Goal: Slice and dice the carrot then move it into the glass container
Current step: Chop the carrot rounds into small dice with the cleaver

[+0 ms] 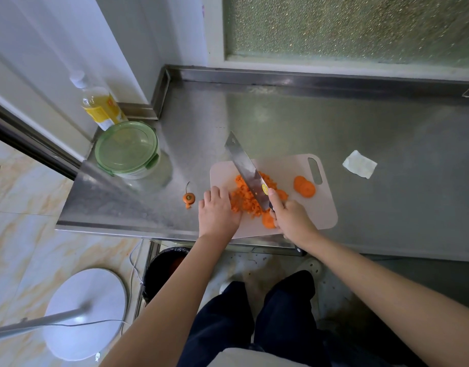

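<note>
1. The right hand [289,215] grips the cleaver [246,168], blade angled across the diced carrot pile [248,197] on the cutting board [320,207].
2. The left hand [218,210] rests against the pile; fingers curled or flat, I cannot tell.
3. Round slices [304,186] lie undiced.
4. The glass container [127,152] sits well apart, lidded: transfer not yet begun.

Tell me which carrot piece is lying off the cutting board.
The stem end, on the steel counter just left of the cutting board. The diced pile and the round slices all lie on the board.
</note>
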Motion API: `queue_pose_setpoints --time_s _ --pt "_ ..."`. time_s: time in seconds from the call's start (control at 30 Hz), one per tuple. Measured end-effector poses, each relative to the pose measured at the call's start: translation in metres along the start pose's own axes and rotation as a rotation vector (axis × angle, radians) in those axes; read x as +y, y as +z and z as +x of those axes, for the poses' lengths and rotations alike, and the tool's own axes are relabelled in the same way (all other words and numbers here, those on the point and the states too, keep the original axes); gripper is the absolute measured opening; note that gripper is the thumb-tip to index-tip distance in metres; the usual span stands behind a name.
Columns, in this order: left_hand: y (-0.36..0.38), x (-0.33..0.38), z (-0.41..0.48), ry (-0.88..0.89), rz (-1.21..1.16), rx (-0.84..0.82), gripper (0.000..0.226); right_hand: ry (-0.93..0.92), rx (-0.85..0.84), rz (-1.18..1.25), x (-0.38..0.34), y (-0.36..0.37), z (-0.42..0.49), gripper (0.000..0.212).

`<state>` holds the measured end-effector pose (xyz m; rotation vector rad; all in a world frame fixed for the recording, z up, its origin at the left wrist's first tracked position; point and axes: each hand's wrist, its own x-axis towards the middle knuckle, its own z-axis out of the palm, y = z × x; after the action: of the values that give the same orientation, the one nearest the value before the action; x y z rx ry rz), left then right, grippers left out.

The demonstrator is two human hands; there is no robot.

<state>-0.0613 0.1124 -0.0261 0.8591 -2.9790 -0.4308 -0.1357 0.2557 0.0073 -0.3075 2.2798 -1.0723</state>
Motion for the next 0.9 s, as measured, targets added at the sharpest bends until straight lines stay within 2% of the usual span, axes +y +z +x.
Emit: queue_pose_setpoints --time_s 0.1,0.2,0.33,0.47,0.57,0.7,0.9 --pt "0.004 0.005 0.004 -0.076 -0.118 -0.033 0.047 -0.018 0.001 0.014 -0.001 0.001 0.000 0.061" --pt "0.006 0.007 0.006 -0.094 -0.152 -0.077 0.034 0.009 0.006 0.036 -0.002 0.002 -0.001 0.061" --pt "0.010 0.001 0.004 -0.008 -0.160 -0.111 0.027 0.023 -0.003 0.055 0.000 0.002 -0.001 0.061" --pt "0.008 -0.007 -0.001 -0.015 -0.219 -0.071 0.042 0.048 -0.016 0.077 -0.001 0.003 -0.003 0.062" --pt "0.003 -0.011 -0.007 -0.131 -0.342 -0.037 0.048 0.076 -0.030 0.081 -0.003 0.007 -0.003 0.062" --pt "0.001 -0.015 -0.010 -0.196 -0.521 -0.069 0.039 0.065 -0.052 0.005 0.000 0.017 0.000 0.066" --pt "0.002 -0.014 -0.006 -0.139 -0.557 -0.043 0.031 0.033 -0.103 -0.087 0.007 0.031 0.001 0.065"
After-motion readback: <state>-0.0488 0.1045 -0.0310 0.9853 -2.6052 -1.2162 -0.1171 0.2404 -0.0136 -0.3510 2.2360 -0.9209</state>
